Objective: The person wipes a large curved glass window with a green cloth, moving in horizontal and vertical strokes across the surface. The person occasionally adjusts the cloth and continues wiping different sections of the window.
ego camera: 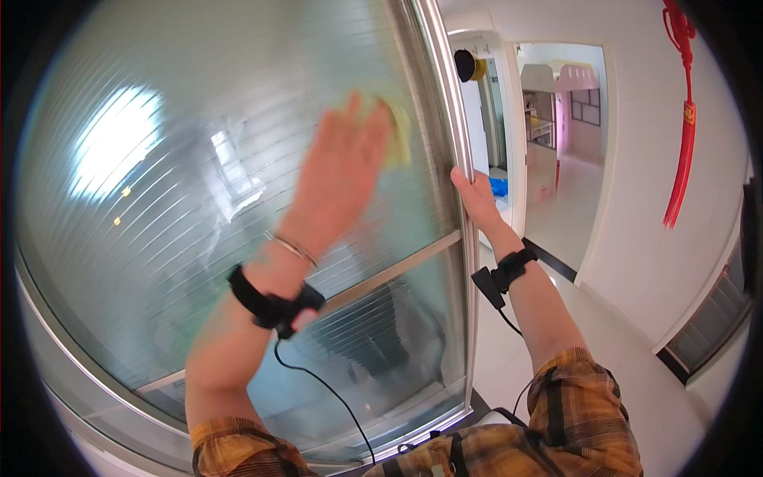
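My left hand point(346, 155) is spread flat over a yellow cloth point(400, 134) against the ribbed glass pane point(238, 107) of a metal-framed door. Blur softens the hand's outline, and most of the cloth lies behind the fingers. On that wrist are a bracelet and a black strap with a small device and cable. To the right, my right hand point(477, 194) grips the shiny metal door frame point(456, 113) at its vertical edge. A similar black strap and device sit on the right wrist.
A metal crossbar point(393, 271) spans the glass below my left hand. Beyond the frame, a doorway point(563, 179) shows a room with a bunk bed point(536, 110). A red tasseled ornament point(682, 161) hangs by the white wall point(638, 119) at right.
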### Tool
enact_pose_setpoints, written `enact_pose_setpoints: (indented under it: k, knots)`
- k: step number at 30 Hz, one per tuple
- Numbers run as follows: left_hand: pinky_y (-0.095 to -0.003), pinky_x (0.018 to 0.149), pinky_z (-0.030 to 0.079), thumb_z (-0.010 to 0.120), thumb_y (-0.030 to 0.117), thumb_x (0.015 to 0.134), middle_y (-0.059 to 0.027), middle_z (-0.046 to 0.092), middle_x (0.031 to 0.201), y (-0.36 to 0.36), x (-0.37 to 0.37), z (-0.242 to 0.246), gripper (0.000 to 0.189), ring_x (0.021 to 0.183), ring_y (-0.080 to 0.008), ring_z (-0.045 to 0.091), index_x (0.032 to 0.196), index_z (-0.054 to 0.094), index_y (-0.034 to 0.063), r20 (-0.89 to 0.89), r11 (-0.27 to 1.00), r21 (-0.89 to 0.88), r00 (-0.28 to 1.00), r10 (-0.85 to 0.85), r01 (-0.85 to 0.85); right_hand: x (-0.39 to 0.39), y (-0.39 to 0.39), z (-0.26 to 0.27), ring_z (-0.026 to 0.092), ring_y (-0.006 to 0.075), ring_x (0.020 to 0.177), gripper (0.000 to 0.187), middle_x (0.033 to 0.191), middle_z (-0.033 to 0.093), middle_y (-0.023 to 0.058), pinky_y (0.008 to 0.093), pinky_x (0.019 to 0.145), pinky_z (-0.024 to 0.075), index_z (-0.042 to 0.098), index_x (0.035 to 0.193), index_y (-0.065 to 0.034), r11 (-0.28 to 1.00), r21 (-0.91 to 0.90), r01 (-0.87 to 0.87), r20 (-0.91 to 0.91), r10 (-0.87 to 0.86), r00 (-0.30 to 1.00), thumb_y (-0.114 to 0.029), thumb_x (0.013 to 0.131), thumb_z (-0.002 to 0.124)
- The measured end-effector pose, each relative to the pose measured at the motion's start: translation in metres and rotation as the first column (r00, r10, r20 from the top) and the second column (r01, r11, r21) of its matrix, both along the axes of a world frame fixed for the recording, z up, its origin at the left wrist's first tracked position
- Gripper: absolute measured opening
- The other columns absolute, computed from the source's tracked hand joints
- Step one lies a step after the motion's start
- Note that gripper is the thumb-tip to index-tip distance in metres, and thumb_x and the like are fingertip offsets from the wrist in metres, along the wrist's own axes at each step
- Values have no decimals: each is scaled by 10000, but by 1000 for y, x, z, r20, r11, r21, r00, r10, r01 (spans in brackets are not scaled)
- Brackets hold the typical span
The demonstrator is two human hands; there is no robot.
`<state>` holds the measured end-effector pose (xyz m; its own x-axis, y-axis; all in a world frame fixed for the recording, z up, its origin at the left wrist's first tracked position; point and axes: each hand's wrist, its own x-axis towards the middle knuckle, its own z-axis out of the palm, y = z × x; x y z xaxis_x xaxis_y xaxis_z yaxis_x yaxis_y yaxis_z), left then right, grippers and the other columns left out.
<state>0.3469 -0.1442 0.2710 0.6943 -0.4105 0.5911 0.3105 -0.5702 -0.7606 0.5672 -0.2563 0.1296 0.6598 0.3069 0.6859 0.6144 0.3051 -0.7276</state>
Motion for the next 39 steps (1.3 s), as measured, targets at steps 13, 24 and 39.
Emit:
enact_pose_setpoints:
  k: [13, 24, 39]
  knots:
    - [-468, 1087, 272, 538, 66, 770, -58, 440, 1383, -20, 34, -73, 491, 1329, -286, 337, 1258, 500, 28, -131, 948, -217, 955, -265, 233, -11, 5, 9, 468, 129, 778, 680, 781, 576, 49, 282, 763, 416, 622, 869, 41, 990, 136, -27, -5, 27, 1000, -560, 963, 318]
    - [-522, 1079, 242, 519, 66, 786, -78, 354, 1443, 2, -34, -29, 606, 1374, -302, 245, 1375, 379, 49, 226, 970, -76, 943, 244, -232, -11, -3, 8, 492, 135, 823, 716, 842, 604, 75, 268, 791, 413, 640, 903, 61, 997, 60, -51, -87, 56, 995, -590, 944, 343]
    - [-452, 1069, 299, 576, 81, 723, -102, 462, 1330, -31, 27, -205, 502, 1306, -311, 363, 1210, 526, -28, -202, 905, -380, 937, -283, 192, 3, 11, 2, 475, 139, 789, 751, 808, 590, 66, 283, 764, 415, 631, 842, 51, 992, 98, -78, -26, 81, 996, -637, 919, 341]
